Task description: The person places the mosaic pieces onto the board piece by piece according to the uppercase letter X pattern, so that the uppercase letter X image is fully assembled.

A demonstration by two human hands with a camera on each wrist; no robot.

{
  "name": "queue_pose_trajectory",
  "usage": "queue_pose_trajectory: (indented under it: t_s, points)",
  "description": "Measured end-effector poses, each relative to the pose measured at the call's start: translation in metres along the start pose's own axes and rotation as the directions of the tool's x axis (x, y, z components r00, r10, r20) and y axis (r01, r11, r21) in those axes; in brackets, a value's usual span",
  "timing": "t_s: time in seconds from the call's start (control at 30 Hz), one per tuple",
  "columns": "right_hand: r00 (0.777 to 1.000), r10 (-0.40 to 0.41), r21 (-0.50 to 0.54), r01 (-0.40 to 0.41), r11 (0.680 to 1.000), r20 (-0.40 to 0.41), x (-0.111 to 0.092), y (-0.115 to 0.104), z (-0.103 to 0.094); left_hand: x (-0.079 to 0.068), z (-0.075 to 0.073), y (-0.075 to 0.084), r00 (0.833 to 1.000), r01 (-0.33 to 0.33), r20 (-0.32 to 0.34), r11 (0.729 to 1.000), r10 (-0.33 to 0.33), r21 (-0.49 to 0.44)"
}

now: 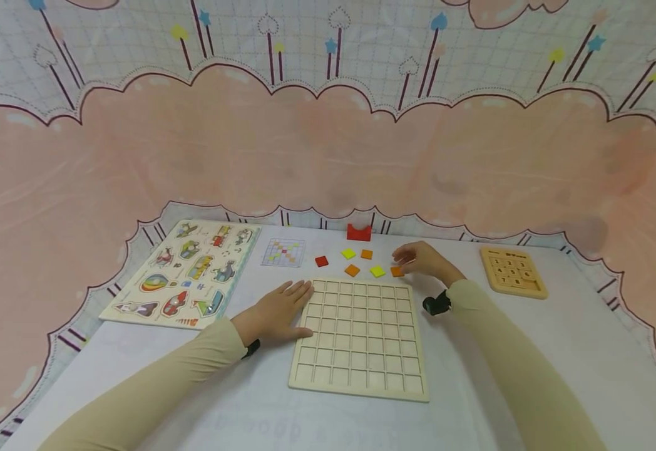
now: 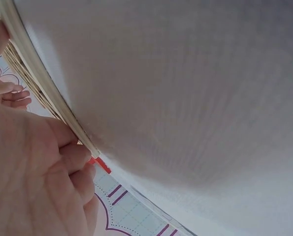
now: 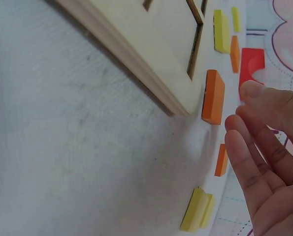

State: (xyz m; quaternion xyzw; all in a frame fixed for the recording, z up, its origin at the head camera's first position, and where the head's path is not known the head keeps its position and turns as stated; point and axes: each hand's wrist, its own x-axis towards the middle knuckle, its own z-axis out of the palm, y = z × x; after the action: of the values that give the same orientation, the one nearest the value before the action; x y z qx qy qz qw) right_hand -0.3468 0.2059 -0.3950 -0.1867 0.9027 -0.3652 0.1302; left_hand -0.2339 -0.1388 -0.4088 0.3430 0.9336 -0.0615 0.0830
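Note:
A light wooden grid board (image 1: 362, 336) lies on the white table, its square cells bare. My left hand (image 1: 280, 311) rests along the board's left edge, fingers extended and touching it; the left wrist view shows its palm (image 2: 38, 172) beside that edge. Just beyond the far right corner, my right hand (image 1: 422, 260) hovers near an orange tile (image 1: 397, 271), thumb and fingers apart, holding nothing. Close by lie a yellow tile (image 1: 377, 271), another orange tile (image 1: 352, 270) and a red tile (image 1: 321, 260). In the right wrist view, an orange tile (image 3: 213, 97) sits by the board's corner.
Behind the tiles stands a red notched piece (image 1: 358, 233). A small card with a coloured grid pattern (image 1: 283, 252) lies left of them. Farther left is a picture puzzle board (image 1: 181, 275); a wooden number puzzle (image 1: 512, 272) is on the right. A patterned cloth (image 1: 328, 156) hangs behind.

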Motion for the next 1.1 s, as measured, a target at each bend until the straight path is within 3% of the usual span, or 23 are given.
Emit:
queue_pose_trajectory:
  t_s: [0.57,0.8,1.1]
  points:
    - [0.996,0.088,-0.036,-0.088,0.995,0.003,0.002,0.001,0.007,0.002,0.003,0.001,1.0,0.012,-0.018,1.0,-0.012,0.01]
    - [0.992,0.121,-0.041,-0.122,0.992,-0.022,0.007,0.003,0.008,0.0,0.001,0.001,1.0,0.017,-0.009,1.0,-0.017,0.003]
    - [0.988,0.156,-0.077,-0.155,0.985,0.004,0.01,0.004,0.009,-0.002,-0.001,0.002,0.999,0.034,0.009,0.999,-0.034,-0.018]
